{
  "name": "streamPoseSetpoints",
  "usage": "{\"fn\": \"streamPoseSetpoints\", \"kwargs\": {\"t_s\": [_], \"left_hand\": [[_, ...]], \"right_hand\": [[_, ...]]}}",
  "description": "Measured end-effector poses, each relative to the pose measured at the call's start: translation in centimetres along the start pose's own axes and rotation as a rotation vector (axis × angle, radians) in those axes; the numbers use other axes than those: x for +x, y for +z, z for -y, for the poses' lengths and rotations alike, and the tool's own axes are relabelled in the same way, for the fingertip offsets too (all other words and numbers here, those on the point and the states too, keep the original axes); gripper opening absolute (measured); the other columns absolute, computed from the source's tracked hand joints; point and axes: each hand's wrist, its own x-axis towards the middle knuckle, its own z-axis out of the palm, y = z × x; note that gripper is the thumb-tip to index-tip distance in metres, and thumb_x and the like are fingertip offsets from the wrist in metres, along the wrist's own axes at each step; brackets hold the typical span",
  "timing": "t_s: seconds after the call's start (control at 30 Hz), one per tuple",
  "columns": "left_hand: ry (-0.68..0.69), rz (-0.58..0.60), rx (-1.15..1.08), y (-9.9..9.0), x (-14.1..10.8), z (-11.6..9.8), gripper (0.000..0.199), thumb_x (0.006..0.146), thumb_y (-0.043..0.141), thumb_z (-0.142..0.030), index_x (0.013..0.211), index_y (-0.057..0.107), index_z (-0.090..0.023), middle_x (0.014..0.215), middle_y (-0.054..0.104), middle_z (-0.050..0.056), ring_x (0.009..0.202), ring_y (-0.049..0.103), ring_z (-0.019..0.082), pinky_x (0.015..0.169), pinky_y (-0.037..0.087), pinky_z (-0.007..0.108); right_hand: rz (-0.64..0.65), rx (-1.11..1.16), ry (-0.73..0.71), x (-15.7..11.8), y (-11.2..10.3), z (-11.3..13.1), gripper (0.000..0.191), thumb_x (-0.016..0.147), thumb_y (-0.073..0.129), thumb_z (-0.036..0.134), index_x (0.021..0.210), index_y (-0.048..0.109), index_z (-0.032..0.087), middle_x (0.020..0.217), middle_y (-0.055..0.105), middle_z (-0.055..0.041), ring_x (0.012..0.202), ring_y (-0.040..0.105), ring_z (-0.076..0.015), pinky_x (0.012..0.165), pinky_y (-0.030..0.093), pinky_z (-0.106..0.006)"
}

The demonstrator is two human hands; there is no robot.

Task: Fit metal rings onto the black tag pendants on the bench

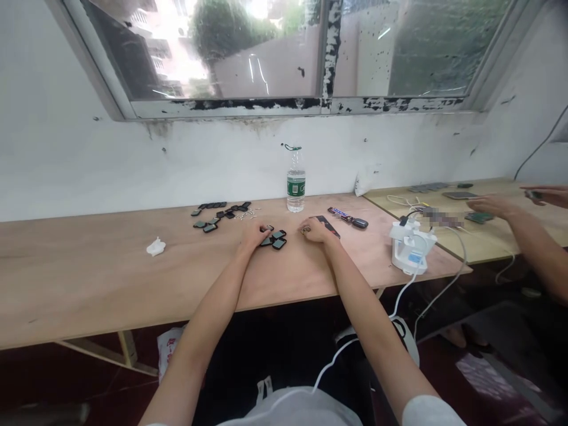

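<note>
- Apparently light and stiff, the small dark-framed pieces (278,243) lie clustered on the wooden table (190,275), nearer the wearer than the water bottle (296,192) and slightly left of it.
- Their grey faces look smooth, perhaps slippery and easily scratched; the dark edges seem the surest hold.
- The left hand (255,234), front-left of the bottle, bends thumb and fingers close together against the cluster's edge; whether they pinch a piece cannot be told.
- Front-right of the bottle, the right hand (313,229) curls beside a dark flat item (328,226), its grip too small to read.
</note>
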Motion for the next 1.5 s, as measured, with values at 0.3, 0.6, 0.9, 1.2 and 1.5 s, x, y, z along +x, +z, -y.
{"fn": "streamPoseSetpoints", "kwargs": {"t_s": [0.3, 0.6, 0.9, 1.2, 1.5], "left_hand": [[0.203, -0.103, 0.074, -0.1, -0.4, -1.5, 0.025, 0.103, 0.068, -0.035, 0.101, 0.09, -0.021, 0.125, 0.08, 0.013, 0.12, 0.071, 0.031, 0.113, 0.051, 0.044], [0.19, 0.142, 0.137, 0.5, -0.9, -3.4, 0.024, 0.103, 0.069, -0.037, 0.108, 0.09, -0.026, 0.113, 0.085, 0.009, 0.117, 0.072, 0.034, 0.117, 0.043, 0.049], [0.244, 0.187, 0.044, 0.2, -1.0, -3.3, 0.024, 0.101, 0.07, -0.039, 0.096, 0.09, -0.026, 0.106, 0.085, 0.008, 0.108, 0.074, 0.031, 0.105, 0.051, 0.041], [0.202, 0.189, 0.03, 0.1, -1.1, -3.6, 0.018, 0.098, 0.074, -0.035, 0.096, 0.091, -0.027, 0.105, 0.086, 0.007, 0.107, 0.076, 0.031, 0.109, 0.05, 0.043], [0.205, 0.208, -0.07, 0.4, -1.2, -3.7, 0.015, 0.095, 0.079, -0.031, 0.099, 0.092, -0.025, 0.105, 0.087, 0.005, 0.102, 0.08, 0.029, 0.1, 0.057, 0.035]], "right_hand": [[-0.053, 0.154, -0.105, 0.3, 1.2, 0.9, 0.035, 0.084, 0.068, 0.004, 0.111, 0.084, 0.019, 0.115, 0.082, -0.0111, 0.109, 0.075, -0.0269, 0.107, 0.059, -0.04], [-0.133, 0.488, -0.127, 1.0, 3.1, 2.6, 0.037, 0.081, 0.069, 0.002, 0.115, 0.074, 0.017, 0.106, 0.082, -0.0086, 0.091, 0.078, -0.0196, 0.09, 0.063, -0.033], [-0.113, 0.494, -0.139, 1.0, 3.4, 3.0, 0.018, 0.081, 0.08, 0.011, 0.098, 0.083, 0.016, 0.098, 0.084, -0.009, 0.086, 0.079, -0.0206, 0.085, 0.065, -0.032], [-0.139, 0.402, -0.196, 1.1, 3.3, 3.2, 0.025, 0.084, 0.071, 0.003, 0.085, 0.089, 0.021, 0.116, 0.085, -0.009, 0.103, 0.081, -0.0232, 0.1, 0.065, -0.035], [-0.149, 0.515, -0.07, 1.4, 4.4, 3.1, 0.02, 0.089, 0.072, 0.011, 0.102, 0.087, 0.018, 0.105, 0.087, -0.0102, 0.091, 0.082, -0.0228, 0.091, 0.067, -0.036]]}}
